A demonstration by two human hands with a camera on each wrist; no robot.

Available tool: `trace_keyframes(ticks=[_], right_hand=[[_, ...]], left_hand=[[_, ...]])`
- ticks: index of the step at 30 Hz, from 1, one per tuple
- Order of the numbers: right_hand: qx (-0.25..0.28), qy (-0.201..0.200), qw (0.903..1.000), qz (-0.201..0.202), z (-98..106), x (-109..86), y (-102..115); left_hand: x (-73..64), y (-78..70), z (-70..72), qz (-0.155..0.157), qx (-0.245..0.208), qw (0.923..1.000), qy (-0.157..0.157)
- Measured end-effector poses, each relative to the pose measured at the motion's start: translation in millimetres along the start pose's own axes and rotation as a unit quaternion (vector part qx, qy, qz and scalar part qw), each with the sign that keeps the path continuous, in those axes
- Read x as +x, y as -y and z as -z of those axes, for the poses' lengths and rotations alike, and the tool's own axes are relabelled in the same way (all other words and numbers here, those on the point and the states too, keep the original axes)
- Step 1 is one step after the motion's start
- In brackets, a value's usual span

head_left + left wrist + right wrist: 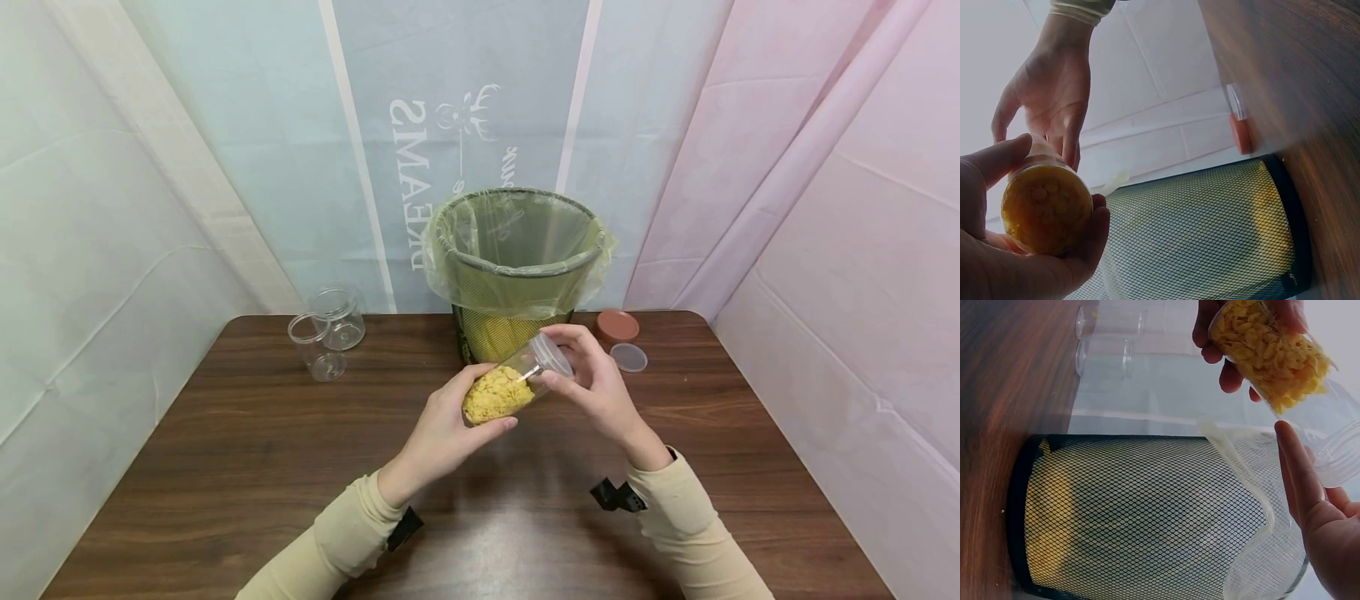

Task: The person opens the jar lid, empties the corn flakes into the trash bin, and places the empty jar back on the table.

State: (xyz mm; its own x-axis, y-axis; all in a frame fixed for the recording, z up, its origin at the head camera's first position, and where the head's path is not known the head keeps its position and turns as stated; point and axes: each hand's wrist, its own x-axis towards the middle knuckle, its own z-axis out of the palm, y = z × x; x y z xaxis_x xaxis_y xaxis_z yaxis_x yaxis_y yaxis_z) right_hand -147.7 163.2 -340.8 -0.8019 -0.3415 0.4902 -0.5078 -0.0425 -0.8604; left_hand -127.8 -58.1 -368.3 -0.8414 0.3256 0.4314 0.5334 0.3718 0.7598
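Observation:
A clear plastic jar [517, 379] partly filled with yellow flakes [497, 395] is tilted above the table, its capped end up and to the right. My left hand [438, 429] grips it around the lower end, thumb along the near side. At the upper end, my right hand [600, 392] holds the translucent lid [551, 355] between thumb and fingers. From the left wrist, the jar's round base [1046, 209] faces the camera. In the right wrist view, the flakes [1272, 353] lie toward the base, and the lid [1340, 455] is beside the right hand's fingers.
Just beyond the hands stands a black mesh bin [517, 329] with a yellowish bag [525, 292] over its rim and yellow contents low inside. Two clear jars, one short [345, 321] and one narrower [309, 342], stand back left. Back right are a reddish-brown lid [617, 326] and a clear lid [628, 357].

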Motion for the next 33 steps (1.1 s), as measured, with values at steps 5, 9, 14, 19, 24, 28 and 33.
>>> trace_keyframes(ticks=[5,9,14,19,24,28,33], right_hand=[[-0.05,-0.011,0.9987,-0.006,1.6,2.7,1.8],[-0.108,-0.043,0.9932,-0.01,2.3,5.8,3.8],[-0.186,-0.072,0.9798,-0.014,0.8,9.8,5.8],[-0.286,-0.081,0.9548,0.003,-3.3,14.2,7.4],[-0.35,-0.097,0.9309,0.034,-7.7,15.3,7.9],[-0.384,-0.105,0.9147,0.07,-8.5,15.1,5.9],[-0.42,-0.111,0.8941,0.111,-8.9,16.2,4.4]], left_hand=[[-0.3,0.6,0.2,-0.007,0.007,0.9999,-0.008],[0.0,-0.3,0.5,-0.007,0.013,0.9998,-0.015],[-0.3,0.0,-0.5,-0.004,0.023,0.9996,-0.017],[-1.3,-0.2,-2.1,-0.012,0.048,0.9986,-0.021],[-1.6,-2.8,-2.9,-0.037,0.077,0.9957,-0.035],[-1.9,-4.6,-3.3,-0.04,0.086,0.9949,-0.034],[-2.9,-6.3,-3.1,-0.025,0.084,0.9958,-0.027]])
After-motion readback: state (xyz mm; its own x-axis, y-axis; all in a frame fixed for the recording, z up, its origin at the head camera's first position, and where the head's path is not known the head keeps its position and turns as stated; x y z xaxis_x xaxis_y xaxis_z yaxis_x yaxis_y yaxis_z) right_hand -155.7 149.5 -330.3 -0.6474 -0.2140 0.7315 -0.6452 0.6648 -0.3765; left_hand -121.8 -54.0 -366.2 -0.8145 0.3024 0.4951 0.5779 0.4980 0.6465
